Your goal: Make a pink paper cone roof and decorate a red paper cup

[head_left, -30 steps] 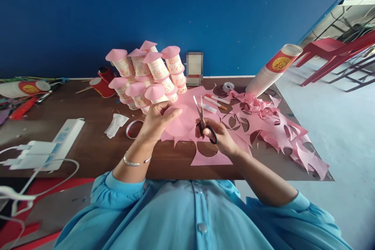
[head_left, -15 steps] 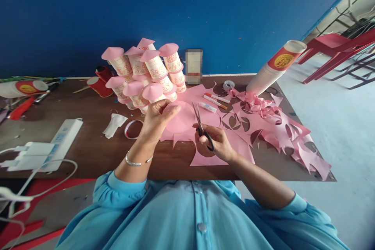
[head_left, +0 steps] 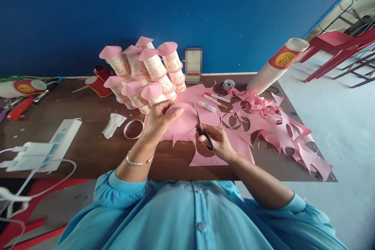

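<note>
A blue wall [head_left: 234,19] rises behind a dark brown table [head_left: 96,158]. Pink paper scraps [head_left: 258,121] spread across the table's right side. Left of centre, towers of paper cups [head_left: 155,66] wear pink cone roofs and red-orange drawings. At right, a leaning stack of white cups [head_left: 269,72] carries a red band with a round gold emblem, its characters unreadable. A white power strip [head_left: 63,136] at left has blue print too small to read. The left hand [head_left: 161,117] pinches a pink paper disc [head_left: 183,121] between thumb and fingers, before the towers. The right hand's [head_left: 215,140] fingers curl round black-handled scissors [head_left: 200,128], blades at the disc's right edge. Beyond lies a small tube [head_left: 207,106], its blue label illegible.
</note>
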A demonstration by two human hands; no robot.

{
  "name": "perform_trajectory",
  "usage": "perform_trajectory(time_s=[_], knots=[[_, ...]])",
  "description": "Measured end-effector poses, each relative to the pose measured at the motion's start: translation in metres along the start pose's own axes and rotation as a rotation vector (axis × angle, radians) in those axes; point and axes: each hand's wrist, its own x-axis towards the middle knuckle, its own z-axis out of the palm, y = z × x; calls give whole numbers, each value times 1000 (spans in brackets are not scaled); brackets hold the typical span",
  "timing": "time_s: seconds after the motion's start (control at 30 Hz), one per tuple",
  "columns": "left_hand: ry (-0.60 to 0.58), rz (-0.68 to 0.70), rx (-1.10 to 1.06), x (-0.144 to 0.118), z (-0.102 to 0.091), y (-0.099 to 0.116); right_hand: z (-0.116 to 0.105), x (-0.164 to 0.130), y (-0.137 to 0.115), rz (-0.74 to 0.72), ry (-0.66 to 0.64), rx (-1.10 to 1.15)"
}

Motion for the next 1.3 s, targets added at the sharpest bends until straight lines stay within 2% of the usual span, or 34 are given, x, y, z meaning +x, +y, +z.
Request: perform_trajectory(time_s=[1.3], knots=[[1, 34, 77, 1, 0, 2, 0, -1, -4, 60, -23, 41]])
